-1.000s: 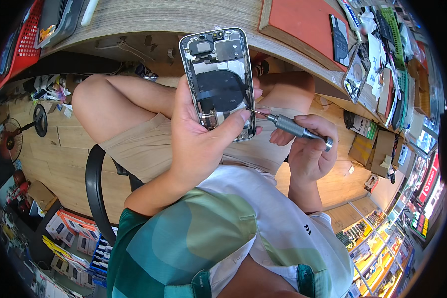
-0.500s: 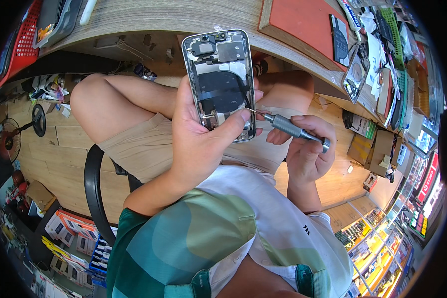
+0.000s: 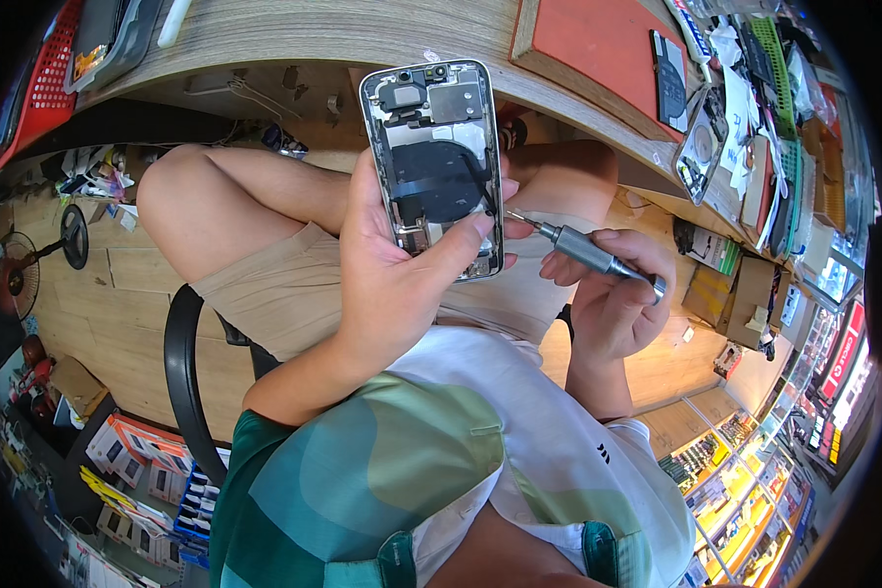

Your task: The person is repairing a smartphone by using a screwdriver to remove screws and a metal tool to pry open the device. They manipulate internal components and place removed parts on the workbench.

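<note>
Two hands work above the lap: the left hand point(image 3: 392, 284) grips an opened silver smartphone housing point(image 3: 439, 167), thumb pressed on its lower edge, while the right hand point(image 3: 612, 304) pinches a slim grey metal screwdriver point(image 3: 583, 250) whose tip touches the frame. It looks light, stiff and fragile inside; best held by the rim. Yellow and orange packages point(image 3: 132, 461) line floor shelves; a brown cardboard box point(image 3: 750, 299) sits right.

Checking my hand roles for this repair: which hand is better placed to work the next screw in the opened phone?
Probably the right hand: it already grips the screwdriver, tip at the opened phone. The left hand is fully occupied holding the phone.
</note>
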`<state>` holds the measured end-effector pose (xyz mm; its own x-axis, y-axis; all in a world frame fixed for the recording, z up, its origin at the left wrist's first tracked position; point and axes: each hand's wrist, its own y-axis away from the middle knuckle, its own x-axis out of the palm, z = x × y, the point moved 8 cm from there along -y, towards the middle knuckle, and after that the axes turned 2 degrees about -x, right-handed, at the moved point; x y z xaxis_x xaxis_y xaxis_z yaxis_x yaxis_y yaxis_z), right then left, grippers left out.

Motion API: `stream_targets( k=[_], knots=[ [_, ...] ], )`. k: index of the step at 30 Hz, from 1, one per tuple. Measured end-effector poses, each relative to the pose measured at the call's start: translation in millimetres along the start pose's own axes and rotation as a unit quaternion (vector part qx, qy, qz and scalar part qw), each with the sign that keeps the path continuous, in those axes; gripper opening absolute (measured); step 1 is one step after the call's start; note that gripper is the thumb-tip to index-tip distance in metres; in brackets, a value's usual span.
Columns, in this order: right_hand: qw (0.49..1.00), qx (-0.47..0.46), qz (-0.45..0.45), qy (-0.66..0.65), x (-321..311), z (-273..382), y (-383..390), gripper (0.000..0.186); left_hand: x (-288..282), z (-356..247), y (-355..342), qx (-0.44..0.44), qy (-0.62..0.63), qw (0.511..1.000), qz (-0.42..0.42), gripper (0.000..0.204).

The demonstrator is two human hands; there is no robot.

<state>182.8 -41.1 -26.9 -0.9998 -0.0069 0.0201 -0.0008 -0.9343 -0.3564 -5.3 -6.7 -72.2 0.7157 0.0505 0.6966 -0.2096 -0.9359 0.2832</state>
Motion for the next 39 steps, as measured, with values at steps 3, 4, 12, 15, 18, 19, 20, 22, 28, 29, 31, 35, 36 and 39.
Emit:
stream_targets(
  k=[3,4,12,15,18,19,20,22,28,29,31,35,36,39],
  knots=[
    [1.000,0.009,-0.013,0.019,-1.3,-0.9,-1.3,0.055,-0.5,0.2,-1.1,0.015,-0.007,1.000,0.001,0.056],
    [1.000,0.009,-0.015,0.023,-1.4,-1.2,-1.0,0.054,-0.4,0.6,-1.3,0.013,-0.008,1.000,0.002,0.056],
    [0.999,0.027,-0.011,-0.014,0.8,-1.2,-6.6,0.054,-0.8,1.5,-0.1,0.004,-0.016,1.000,-0.004,0.058],
    [0.999,0.038,-0.013,-0.008,1.1,-1.1,-5.9,0.054,-1.1,1.3,0.2,0.001,-0.011,1.000,0.004,0.059],
    [0.999,0.045,-0.017,0.000,3.8,-2.0,-3.2,0.055,-2.4,1.6,-0.7,0.021,-0.029,0.999,0.003,0.059],
    [0.999,0.047,-0.021,0.004,4.3,-2.2,-2.2,0.055,-2.1,1.1,-0.5,0.023,-0.032,0.999,0.000,0.059],
    [0.998,0.048,-0.025,0.007,4.2,-2.2,-1.1,0.055,-1.4,0.3,-0.2,0.024,-0.034,0.999,-0.002,0.059],
    [0.999,0.047,-0.018,0.020,3.7,-2.2,2.5,0.055,-1.0,-0.3,0.2,0.025,-0.032,0.999,-0.001,0.059],
    [0.998,0.025,0.005,0.061,7.3,3.4,5.8,0.056,-1.7,1.5,0.5,0.027,-0.021,0.999,0.016,0.059],
    [0.998,0.023,0.000,0.064,7.6,3.8,6.2,0.057,-1.1,1.0,0.6,0.019,-0.020,1.000,0.012,0.059],
    [0.998,0.013,-0.003,0.058,7.1,2.0,7.2,0.056,-1.4,1.4,0.7,0.013,-0.017,1.000,0.011,0.059],
    [0.999,0.008,0.001,0.048,8.2,2.0,7.2,0.057,-2.9,2.2,-0.7,0.029,-0.029,0.999,0.017,0.058],
    [0.999,0.008,0.003,0.044,8.9,2.1,6.9,0.057,-2.7,1.6,-1.0,0.036,-0.036,0.999,0.017,0.058],
    [0.999,0.010,0.008,0.034,9.9,2.0,6.1,0.057,-1.8,0.0,-1.4,0.050,-0.033,0.998,0.010,0.056]
  ],
)
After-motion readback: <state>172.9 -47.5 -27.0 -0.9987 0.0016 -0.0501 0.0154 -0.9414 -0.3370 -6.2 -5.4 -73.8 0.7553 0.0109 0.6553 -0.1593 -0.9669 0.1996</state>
